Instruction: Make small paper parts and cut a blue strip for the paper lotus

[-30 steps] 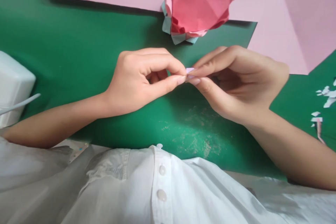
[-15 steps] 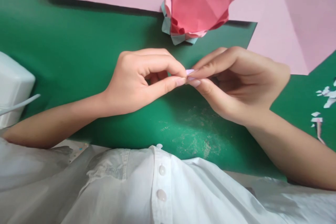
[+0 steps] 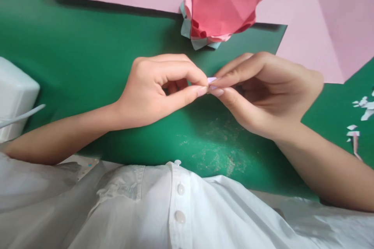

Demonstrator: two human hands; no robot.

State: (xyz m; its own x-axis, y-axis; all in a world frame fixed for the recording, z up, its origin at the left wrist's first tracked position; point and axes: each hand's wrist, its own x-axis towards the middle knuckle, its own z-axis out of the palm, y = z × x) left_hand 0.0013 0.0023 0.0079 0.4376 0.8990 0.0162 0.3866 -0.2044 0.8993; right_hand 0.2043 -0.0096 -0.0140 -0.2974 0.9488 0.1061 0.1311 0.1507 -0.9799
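The red-and-pink folded-paper flower [image 3: 224, 0] stands on the green table [image 3: 117, 39]. A small lilac paper piece [image 3: 211, 80] is near it, on the person's side and apart from it, held between two hands. The left hand [image 3: 157, 85] pinches its left end with thumb and forefinger; the right hand [image 3: 271, 89] pinches its other side, so the fingertips of both meet. Most of the piece is hidden by the fingers, so its full shape cannot be told.

It should be nearly weightless, thin and easily creased, stiffer along any fold than across a flat part. A light pinch at opposite edges would suit it best; hard pressure could crumple it, and smooth paper may slip.

Behind and to the right of the flower lies pink paper [image 3: 341, 19]; white paper scraps [image 3: 366, 105] lie well to its right, nearer the person.
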